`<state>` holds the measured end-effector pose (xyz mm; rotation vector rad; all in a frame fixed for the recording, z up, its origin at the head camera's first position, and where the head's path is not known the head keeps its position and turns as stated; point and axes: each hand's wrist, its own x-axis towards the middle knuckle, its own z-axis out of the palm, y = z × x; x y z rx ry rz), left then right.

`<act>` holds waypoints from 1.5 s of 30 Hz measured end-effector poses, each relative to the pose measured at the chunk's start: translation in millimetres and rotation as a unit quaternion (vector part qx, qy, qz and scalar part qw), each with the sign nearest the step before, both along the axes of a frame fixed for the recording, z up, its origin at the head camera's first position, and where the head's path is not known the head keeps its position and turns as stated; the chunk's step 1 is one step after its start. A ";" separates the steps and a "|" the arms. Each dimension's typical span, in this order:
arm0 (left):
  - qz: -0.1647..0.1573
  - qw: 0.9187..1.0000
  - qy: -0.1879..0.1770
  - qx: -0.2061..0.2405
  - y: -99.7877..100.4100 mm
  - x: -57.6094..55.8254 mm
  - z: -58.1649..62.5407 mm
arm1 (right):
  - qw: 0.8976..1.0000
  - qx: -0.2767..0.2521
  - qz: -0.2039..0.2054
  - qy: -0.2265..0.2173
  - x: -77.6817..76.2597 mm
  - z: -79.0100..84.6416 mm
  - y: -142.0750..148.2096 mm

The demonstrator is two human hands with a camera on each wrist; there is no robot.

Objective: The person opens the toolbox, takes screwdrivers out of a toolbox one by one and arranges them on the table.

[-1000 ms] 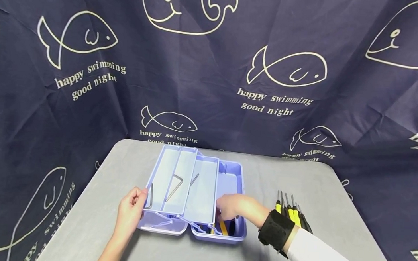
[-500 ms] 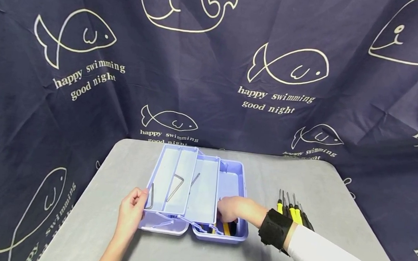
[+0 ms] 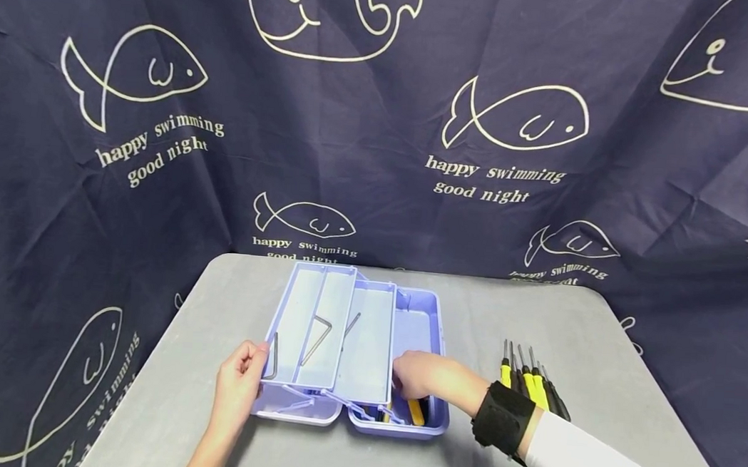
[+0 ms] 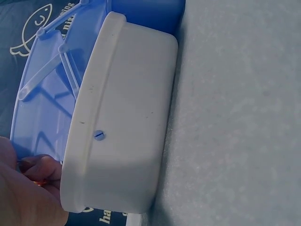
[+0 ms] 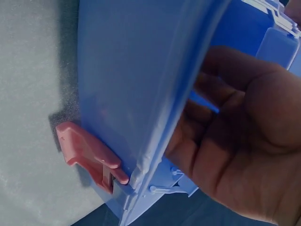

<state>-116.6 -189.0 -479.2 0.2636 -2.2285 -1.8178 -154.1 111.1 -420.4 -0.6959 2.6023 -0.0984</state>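
A periwinkle-blue toolbox (image 3: pixel 445 409) stands unfolded on the table, its upper tray (image 3: pixel 335 288) and middle tray (image 3: pixel 370 340) swung out to the left. My left hand (image 3: pixel 235 386) pinches the near left edge of the upper tray. Into the deep base reaches my right hand (image 3: pixel 418 374); in the right wrist view the fingers (image 5: pixel 230 66) bend down behind the box wall (image 5: pixel 127 80), and whether they hold anything is hidden. Hex keys (image 3: pixel 317 341) lie in the trays. Close to the right hand, a yellow and black tool (image 3: pixel 416 412) shows in the base.
Several yellow and black screwdrivers (image 3: pixel 534 392) lie to the right of the box, partly behind the right forearm. A pink latch (image 5: pixel 87 153) sticks out from the box side. Fish-printed dark cloth (image 3: pixel 379 155) hangs behind the grey table (image 3: pixel 485 312).
The right hand stays in the base with only a slight shift, and more of the yellow tool's surroundings shows. The left hand keeps its hold on the tray. The head view has drifted slightly.
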 end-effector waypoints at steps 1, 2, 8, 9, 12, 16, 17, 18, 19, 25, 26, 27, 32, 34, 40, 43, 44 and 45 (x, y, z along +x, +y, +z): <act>0.001 1.000 -0.001 0.001 0.3 0.7 0.1 | 1.000 -0.007 0.000 0.007 0.2 0.5 0.9; 0.002 1.000 -0.002 0.003 0.6 1.4 0.2 | 1.000 -0.014 0.000 0.018 0.2 0.4 2.2; 0.008 1.000 -0.008 0.003 0.0 1.9 -1.8 | 0.995 -0.078 -0.019 0.065 0.7 3.2 11.6; 0.008 1.000 -0.009 0.002 -0.2 1.8 -2.0 | 0.993 -0.089 -0.023 0.070 0.9 4.3 13.2; 0.006 1.000 -0.010 0.003 -0.6 1.2 -2.6 | 0.989 -0.124 -0.042 0.071 1.4 8.1 17.6; 0.001 1.000 -0.011 0.007 -0.7 0.5 -2.8 | 0.982 -0.163 -0.057 0.076 1.4 13.2 23.2; 0.000 1.000 -0.011 0.005 -0.6 0.4 -2.8 | 0.981 -0.169 -0.060 0.077 1.4 13.8 24.7; 0.000 1.000 -0.011 0.005 -0.5 0.6 -2.5 | 0.980 -0.173 -0.064 0.079 1.4 14.5 26.2; 0.000 1.000 -0.011 0.005 -0.4 0.8 -2.0 | 0.979 -0.178 -0.067 0.078 1.3 14.6 27.9; 0.001 1.000 -0.009 0.004 -0.1 0.6 -0.6 | 0.972 -0.198 -0.086 0.088 1.5 16.1 40.7; 0.001 1.000 -0.010 0.004 -0.2 0.3 -0.6 | 0.972 -0.200 -0.090 0.090 2.1 16.7 43.5; 0.001 1.000 -0.010 0.004 -0.2 0.0 -0.7 | 0.971 -0.201 -0.096 0.090 2.9 17.2 46.5; 0.003 1.000 -0.014 0.003 -0.7 -0.5 -0.9 | 0.966 -0.219 -0.114 0.081 7.6 17.6 62.6; 0.004 1.000 -0.015 0.002 -0.8 -0.5 -0.8 | 0.963 -0.227 -0.123 0.077 9.3 17.1 69.6; 0.003 1.000 -0.018 0.003 -0.4 -1.4 -0.3 | 0.955 -0.232 -0.172 0.062 15.3 17.1 94.9; 0.007 1.000 -0.018 0.002 -0.1 -1.7 -0.8 | 0.955 -0.222 -0.178 0.082 17.2 13.4 109.7; 0.008 1.000 -0.018 0.002 0.0 -1.7 -1.0 | 0.955 -0.217 -0.181 0.088 17.9 11.2 114.8; 0.009 1.000 -0.018 0.002 0.1 -1.6 -1.3 | 0.955 -0.212 -0.185 0.096 18.6 8.6 120.1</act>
